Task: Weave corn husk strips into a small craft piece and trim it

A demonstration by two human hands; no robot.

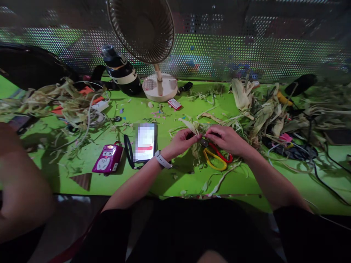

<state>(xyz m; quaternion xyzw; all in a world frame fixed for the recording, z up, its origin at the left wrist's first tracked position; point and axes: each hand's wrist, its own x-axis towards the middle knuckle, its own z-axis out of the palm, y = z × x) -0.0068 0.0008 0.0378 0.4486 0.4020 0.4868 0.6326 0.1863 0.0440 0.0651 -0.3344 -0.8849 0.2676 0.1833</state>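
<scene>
My left hand [184,140] pinches a pale strip of corn husk [194,127] over the middle of the green table. Close beside it on the right, my right hand [222,138] has its thumb and forefinger pressed together at the same piece. What exactly lies between those right fingertips is too small to make out. Under the hands rest scissors [215,163] with one yellow and one red handle, their blades partly covered. More loose husk [196,150] hangs or lies below my left fingers.
A lit phone [145,142] and a purple power socket [108,159] lie left of my arm. Behind stand a fan [159,87] and a black bottle [123,75]. Husk piles [271,113] spread on the right, with cables beside them. Another person's arm [22,182] is at far left.
</scene>
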